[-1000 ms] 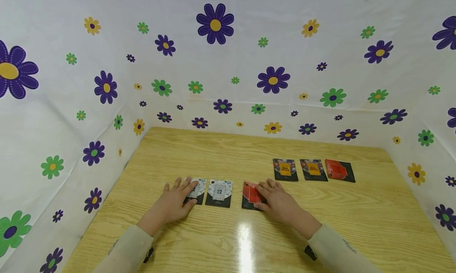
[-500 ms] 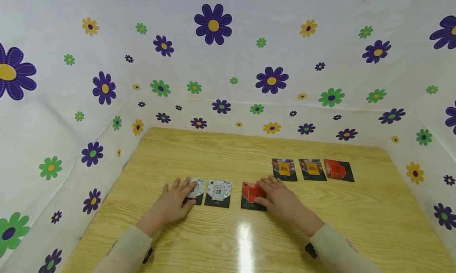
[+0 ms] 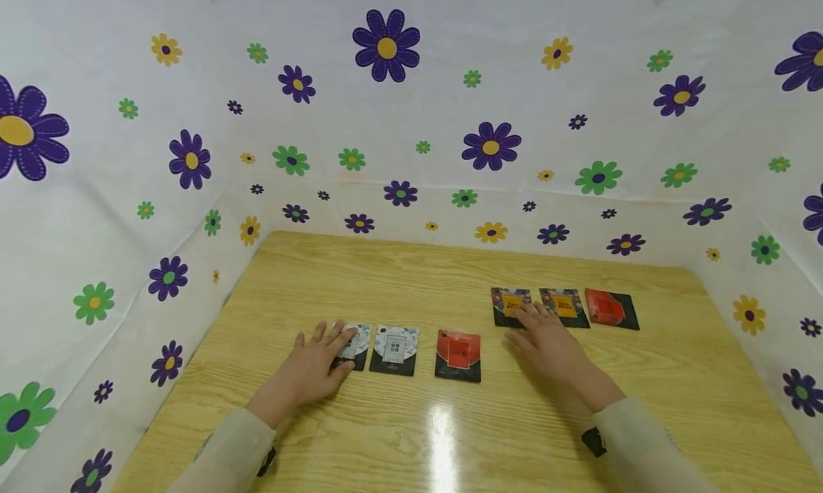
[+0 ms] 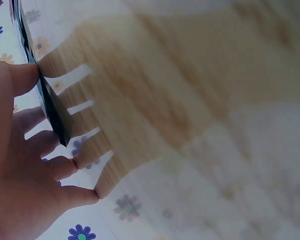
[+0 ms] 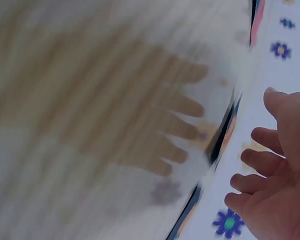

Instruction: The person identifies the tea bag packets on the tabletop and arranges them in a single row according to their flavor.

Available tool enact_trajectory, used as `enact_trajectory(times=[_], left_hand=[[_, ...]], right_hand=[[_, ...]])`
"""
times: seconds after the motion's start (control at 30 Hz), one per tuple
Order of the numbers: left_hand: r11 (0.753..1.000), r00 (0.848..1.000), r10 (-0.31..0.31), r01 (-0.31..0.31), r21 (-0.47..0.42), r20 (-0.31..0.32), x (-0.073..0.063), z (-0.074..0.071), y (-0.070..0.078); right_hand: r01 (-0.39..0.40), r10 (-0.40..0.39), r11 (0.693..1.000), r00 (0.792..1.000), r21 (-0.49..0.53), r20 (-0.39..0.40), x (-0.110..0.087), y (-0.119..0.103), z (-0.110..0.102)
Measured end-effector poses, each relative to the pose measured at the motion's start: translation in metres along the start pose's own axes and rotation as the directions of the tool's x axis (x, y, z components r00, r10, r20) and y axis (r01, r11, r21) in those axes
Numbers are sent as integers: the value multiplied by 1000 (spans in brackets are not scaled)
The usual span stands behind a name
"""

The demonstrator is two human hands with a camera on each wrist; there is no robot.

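My left hand (image 3: 311,368) rests flat with spread fingers over a white-and-black flat packet (image 3: 362,345), covering its left part. In the left wrist view the thumb (image 4: 26,79) touches the packet's edge. Beside it lies a second white-and-black packet (image 3: 395,351), then a red-and-black packet (image 3: 458,356). My right hand (image 3: 554,346) has extended fingers over the near edges of two packets with orange labels, the left one (image 3: 506,306) and the right one (image 3: 566,307). In the right wrist view those fingers (image 5: 255,160) stand apart from the tabletop, holding nothing.
Another red-and-black packet (image 3: 611,310), turned sideways, lies at the right end of the back row. The glossy wooden table (image 3: 360,436) reflects the light. White flowered cloth (image 3: 424,100) surrounds its back and sides.
My right hand has left the red-and-black packet in the front row and moved right and away from me to the orange-labelled packets. My left hand has stayed in place.
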State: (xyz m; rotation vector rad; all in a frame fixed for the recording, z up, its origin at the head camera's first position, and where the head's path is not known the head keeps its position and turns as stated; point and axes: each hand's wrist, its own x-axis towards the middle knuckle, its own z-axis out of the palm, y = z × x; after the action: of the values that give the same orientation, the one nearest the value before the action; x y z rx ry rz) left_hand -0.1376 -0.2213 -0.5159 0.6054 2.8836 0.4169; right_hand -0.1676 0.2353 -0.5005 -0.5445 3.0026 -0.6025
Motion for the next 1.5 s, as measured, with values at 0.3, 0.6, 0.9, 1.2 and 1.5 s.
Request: enact_trajectory(times=[0.3,0.6,0.9,1.2,1.5], left_hand=[[1000,1000,-6,6,-12,15,0,0,2],[1000,1000,-4,4,3,4,1,0,0],[1000,1000,-11,11,2,11,1,-1,0],[1000,1000,-10,10,13,8,0,-1,1],[1000,1000,1,-1,-1,1,-1,-3,2]], right_hand=[[-101,99,995,993,-26,-61,-7,57,-31],[-179,175,983,980,-36,-90,-12,104,-51],[-200,188,975,975,-101,-117,-15,132,-56],[-199,189,973,977,-114,-99,-21,139,-56],[-232,228,963,972,-137,-50,-17,143,-57]])
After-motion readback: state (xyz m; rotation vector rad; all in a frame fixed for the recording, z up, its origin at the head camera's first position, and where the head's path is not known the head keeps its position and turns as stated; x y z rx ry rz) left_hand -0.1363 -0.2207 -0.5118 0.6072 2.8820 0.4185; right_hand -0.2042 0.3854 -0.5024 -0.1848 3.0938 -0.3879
